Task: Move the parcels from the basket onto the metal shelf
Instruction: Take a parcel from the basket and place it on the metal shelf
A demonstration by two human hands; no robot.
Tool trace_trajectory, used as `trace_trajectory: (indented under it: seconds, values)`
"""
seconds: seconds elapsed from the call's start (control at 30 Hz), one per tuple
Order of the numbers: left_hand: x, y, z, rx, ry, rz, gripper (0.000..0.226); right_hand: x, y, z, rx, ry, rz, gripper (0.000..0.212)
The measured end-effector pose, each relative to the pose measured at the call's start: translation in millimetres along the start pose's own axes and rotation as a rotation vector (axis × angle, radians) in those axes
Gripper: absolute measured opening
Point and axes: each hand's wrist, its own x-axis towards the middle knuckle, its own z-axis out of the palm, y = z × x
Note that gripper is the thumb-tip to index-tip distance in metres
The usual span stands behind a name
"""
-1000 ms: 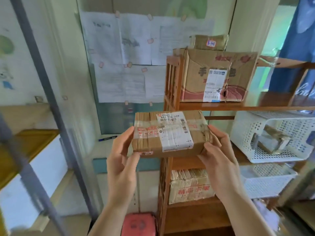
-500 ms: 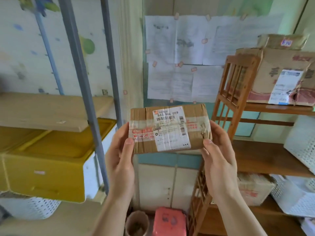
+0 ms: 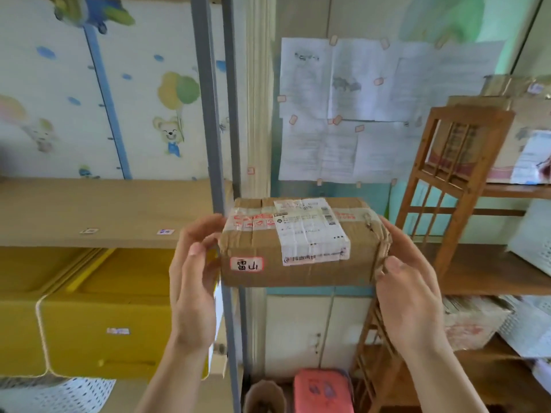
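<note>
parcel (image 3: 301,242): taped cardboard box, held up between both hands
left hand (image 3: 193,281): fingers curled on parcel's left end
right hand (image 3: 408,290): gripping its right end
metal shelf (image 3: 208,114): grey upright just behind left hand

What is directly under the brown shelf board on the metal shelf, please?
Under the shelf board sits a yellow bin, open at the top. Its inside is mostly hidden by its front wall and the left hand.
</note>
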Motion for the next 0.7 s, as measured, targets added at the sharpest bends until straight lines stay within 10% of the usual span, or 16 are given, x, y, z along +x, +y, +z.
trace_trajectory:
  seconds: [0.2,0.37,0.7]
  values:
    - [6,26,-38,0.233,-0.025,0.044,0.041,8,7,39,-0.042,-0.001,0.042,0.018]
    - [1,43,-88,0.278,0.069,0.015,0.032,1,31,87,-0.101,-0.098,0.136,0.056]
    - [124,48,-231,0.663,-0.134,0.055,0.030,52,95,213,-0.628,-0.141,0.020,0.047]
